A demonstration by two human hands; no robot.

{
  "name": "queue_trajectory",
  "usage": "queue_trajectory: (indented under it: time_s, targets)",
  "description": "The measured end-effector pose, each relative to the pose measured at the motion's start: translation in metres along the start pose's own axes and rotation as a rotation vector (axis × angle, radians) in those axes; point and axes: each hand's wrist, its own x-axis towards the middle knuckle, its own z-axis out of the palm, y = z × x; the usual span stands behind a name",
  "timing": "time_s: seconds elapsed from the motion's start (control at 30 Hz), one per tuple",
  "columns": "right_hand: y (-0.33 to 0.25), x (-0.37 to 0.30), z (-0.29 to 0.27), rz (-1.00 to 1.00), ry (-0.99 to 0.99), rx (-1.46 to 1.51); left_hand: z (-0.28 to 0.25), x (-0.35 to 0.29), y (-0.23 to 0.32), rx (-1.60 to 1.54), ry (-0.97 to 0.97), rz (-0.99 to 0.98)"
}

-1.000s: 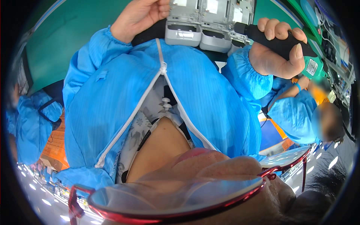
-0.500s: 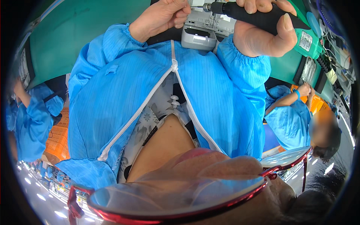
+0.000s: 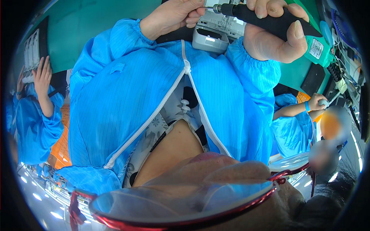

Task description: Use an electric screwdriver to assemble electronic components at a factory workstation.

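My right hand (image 3: 275, 36) is wrapped round an electric screwdriver (image 3: 266, 20) with a black grip and a green rear end. The tool lies nearly level, its thin bit pointing left. My left hand (image 3: 173, 17) has its fingers pinched together at the bit's tip; whatever they hold there is too small to make out. Below the bit and between my hands is a white plastic housing (image 3: 210, 40) with an open hollow. Behind it lie white moulded parts (image 3: 227, 24), partly hidden by the screwdriver and cut off by the top edge.
A green mat (image 3: 88, 34) covers the bench. At the left, a co-worker's hands (image 3: 42, 75) are by white parts on a dark pad (image 3: 36, 44). Another co-worker's hand (image 3: 318, 102) holds a small rounded thing at the right. Cables (image 3: 343, 34) run along the right side.
My hands, the screwdriver and the housing appear slightly further right in view. My left fingers stay at the bit's tip. The left co-worker's hands have come up; the right co-worker's hand now holds something.
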Motion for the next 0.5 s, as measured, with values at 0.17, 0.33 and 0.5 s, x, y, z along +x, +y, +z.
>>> queue_trajectory:
  time_s: [0.17, 0.33, 0.5]
  targets:
    - [0.000, 0.002, 0.012, -0.059, -0.031, -0.017, 0.002, 0.003, 0.003, 0.029, -0.019, 0.033]
    - [-0.009, 0.001, 0.025, -0.017, -0.006, -0.011, -0.001, -0.001, 0.004, 0.055, 0.016, 0.023]
    - [0.002, 0.000, 0.015, -0.042, -0.075, -0.013, 0.000, -0.001, 0.001, 0.062, 0.050, 0.032]
